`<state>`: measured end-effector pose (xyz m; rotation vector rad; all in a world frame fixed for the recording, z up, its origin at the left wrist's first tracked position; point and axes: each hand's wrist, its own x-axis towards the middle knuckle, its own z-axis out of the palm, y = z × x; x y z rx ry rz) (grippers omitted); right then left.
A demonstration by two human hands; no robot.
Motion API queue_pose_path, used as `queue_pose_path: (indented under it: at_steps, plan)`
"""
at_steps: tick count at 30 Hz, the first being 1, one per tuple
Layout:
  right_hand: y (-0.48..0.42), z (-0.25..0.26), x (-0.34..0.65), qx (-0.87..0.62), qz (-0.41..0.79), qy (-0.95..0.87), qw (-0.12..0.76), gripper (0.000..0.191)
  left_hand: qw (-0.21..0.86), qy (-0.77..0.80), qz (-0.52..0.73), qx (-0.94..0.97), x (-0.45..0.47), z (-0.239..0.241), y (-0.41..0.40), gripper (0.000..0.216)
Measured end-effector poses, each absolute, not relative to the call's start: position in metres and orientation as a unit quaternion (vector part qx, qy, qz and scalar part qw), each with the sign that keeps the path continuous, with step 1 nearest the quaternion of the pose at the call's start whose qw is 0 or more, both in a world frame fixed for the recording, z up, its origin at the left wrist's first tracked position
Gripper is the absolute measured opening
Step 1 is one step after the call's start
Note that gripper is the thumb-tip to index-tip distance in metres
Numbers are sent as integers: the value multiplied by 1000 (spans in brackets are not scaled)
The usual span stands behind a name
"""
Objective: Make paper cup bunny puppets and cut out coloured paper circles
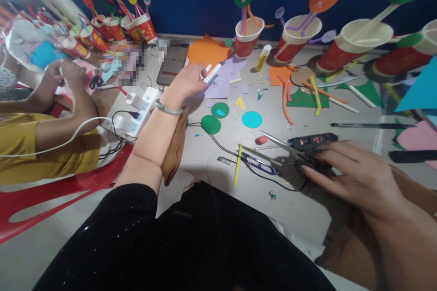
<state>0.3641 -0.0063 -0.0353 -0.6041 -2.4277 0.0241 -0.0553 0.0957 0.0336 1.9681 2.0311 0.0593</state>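
Over a sheet of lilac paper, my left hand is closed around a white pen-like stick; a second white tip shows by the fingers. My right hand has its fingers at the black handles of a pair of scissors, blades pointing left over the table. Just beyond them lies a black glue gun. Two green paper circles, a blue circle and a red cap lie between my hands. Purple thread snips and a yellow strip are nearer me.
Paper cups with paper faces stand along the blue wall. A glue stick stands upright nearby. A phone, power strip and brown pouch lie left. Another person's hands work at the far left.
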Motion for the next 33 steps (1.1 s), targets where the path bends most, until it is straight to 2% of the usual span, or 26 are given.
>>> queue_pose_path:
  at_steps: [5, 13, 19, 27, 30, 33]
  plan:
    - [-6, -34, 364, -219, -7, -926, 308, 20, 117, 709, 10, 696, -60, 32, 95, 39]
    - [-7, -34, 364, -220, -8, -924, 313, 20, 152, 627, -67, 761, -60, 22, 97, 34]
    - [-6, -35, 363, -231, 8, -921, 314, 21, 118, 616, -83, 775, -57, 10, 95, 18]
    - [-7, -33, 362, -216, -12, -923, 319, 19, 130, 618, -164, 758, -39, 11, 97, 30]
    - [-6, -33, 362, -213, -13, -924, 319, 19, 161, 589, -124, 782, -44, 13, 99, 25]
    - [-6, -33, 362, -216, -11, -924, 315, 20, 238, 544, 1, 805, -51, 19, 101, 19]
